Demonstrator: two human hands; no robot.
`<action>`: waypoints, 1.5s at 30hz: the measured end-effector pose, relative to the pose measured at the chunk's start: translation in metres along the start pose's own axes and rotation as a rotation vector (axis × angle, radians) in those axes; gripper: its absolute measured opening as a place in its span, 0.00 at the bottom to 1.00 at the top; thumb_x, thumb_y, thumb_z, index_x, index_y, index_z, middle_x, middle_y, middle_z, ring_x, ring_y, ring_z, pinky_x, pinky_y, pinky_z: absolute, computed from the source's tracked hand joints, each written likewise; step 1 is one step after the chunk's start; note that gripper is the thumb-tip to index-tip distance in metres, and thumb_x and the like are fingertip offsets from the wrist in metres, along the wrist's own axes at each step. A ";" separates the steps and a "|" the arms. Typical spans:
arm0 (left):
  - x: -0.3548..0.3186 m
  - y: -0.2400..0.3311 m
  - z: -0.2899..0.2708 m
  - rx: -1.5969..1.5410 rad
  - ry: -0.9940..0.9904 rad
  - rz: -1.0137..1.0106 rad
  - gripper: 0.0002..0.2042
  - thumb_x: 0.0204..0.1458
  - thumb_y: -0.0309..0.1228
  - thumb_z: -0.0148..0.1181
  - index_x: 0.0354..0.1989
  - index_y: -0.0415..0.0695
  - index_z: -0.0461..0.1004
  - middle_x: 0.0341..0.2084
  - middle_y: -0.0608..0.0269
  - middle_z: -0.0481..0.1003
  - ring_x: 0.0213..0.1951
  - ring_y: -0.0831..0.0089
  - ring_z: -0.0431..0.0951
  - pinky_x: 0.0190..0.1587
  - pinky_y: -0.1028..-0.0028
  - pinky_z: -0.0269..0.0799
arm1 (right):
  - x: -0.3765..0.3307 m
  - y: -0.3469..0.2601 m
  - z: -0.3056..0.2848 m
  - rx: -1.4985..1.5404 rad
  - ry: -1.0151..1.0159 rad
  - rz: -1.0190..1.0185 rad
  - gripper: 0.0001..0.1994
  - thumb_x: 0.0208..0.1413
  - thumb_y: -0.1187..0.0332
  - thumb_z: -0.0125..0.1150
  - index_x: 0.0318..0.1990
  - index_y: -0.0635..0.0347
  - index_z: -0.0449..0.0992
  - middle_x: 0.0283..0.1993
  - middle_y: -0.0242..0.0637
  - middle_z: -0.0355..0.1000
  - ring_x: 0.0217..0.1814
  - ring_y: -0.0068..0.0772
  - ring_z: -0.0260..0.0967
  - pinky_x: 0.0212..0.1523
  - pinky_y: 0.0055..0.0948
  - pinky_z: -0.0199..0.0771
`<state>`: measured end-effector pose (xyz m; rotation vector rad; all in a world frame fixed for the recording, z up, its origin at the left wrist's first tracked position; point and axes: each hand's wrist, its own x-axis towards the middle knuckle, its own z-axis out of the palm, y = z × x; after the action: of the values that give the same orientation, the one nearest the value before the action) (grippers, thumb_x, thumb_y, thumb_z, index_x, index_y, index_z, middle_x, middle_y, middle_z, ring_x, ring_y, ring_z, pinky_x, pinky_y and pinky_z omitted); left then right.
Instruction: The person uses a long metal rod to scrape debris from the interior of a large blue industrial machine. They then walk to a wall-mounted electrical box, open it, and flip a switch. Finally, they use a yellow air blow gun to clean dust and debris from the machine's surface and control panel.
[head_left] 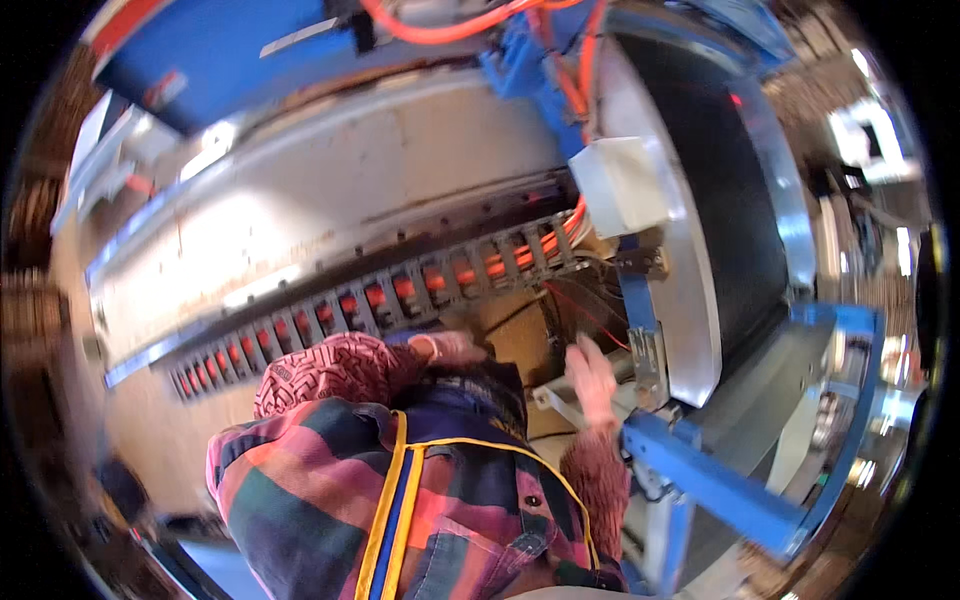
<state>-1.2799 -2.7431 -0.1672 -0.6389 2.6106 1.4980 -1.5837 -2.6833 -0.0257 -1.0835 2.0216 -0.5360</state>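
The right hand (592, 378) reaches, fingers spread and grasping nothing, toward thin red wires (590, 315) slanting beside a blue metal frame (710, 480). The left hand (450, 347), blurred, grip unclear, lies near the black cable chain (400, 295) carrying orange cables, running diagonally.

One pale rectangular label (300, 37) lies slantwise on the blue machine housing (220, 50) at upper left; no packages, signs or screens are discernible.

A long grey metal machine beam (330, 200) spans the view (orange cables (450, 30) loop above), beside a blue steel frame (720, 485).
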 end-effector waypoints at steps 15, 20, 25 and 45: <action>-0.067 0.155 0.171 -1.176 0.718 -1.329 0.26 0.56 0.51 0.53 0.44 0.37 0.79 0.43 0.39 0.78 0.48 0.48 0.78 0.51 0.57 0.71 | 0.212 0.073 0.186 -0.531 -0.771 -0.226 0.15 0.59 0.63 0.62 0.50 0.57 0.76 0.28 0.34 0.75 0.24 0.29 0.72 0.24 0.33 0.76; -0.051 0.182 0.260 -1.403 0.919 -1.311 0.26 0.56 0.52 0.52 0.42 0.37 0.78 0.39 0.38 0.78 0.47 0.46 0.78 0.49 0.56 0.71 | 0.192 0.018 0.243 -0.377 -0.596 0.237 0.12 0.60 0.62 0.60 0.43 0.61 0.74 0.30 0.40 0.75 0.26 0.39 0.74 0.25 0.42 0.79; -0.026 0.209 0.335 -1.385 1.096 -1.441 0.22 0.57 0.48 0.52 0.34 0.38 0.80 0.32 0.40 0.79 0.40 0.48 0.80 0.45 0.56 0.74 | 0.208 0.015 0.345 -0.484 -0.502 0.184 0.16 0.61 0.58 0.57 0.47 0.61 0.76 0.33 0.43 0.75 0.34 0.36 0.74 0.36 0.37 0.76; -0.004 0.068 0.312 -2.218 1.226 -1.272 0.22 0.61 0.51 0.50 0.48 0.42 0.74 0.20 0.54 0.76 0.21 0.62 0.79 0.24 0.64 0.74 | 0.355 0.176 0.550 -1.575 -0.316 -1.056 0.17 0.61 0.67 0.50 0.54 0.63 0.74 0.53 0.47 0.72 0.53 0.47 0.70 0.54 0.40 0.71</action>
<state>-1.3480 -2.4498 -0.2742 1.6984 0.8614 -1.6620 -1.3646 -2.8867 -0.6339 -2.8830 1.1459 0.9661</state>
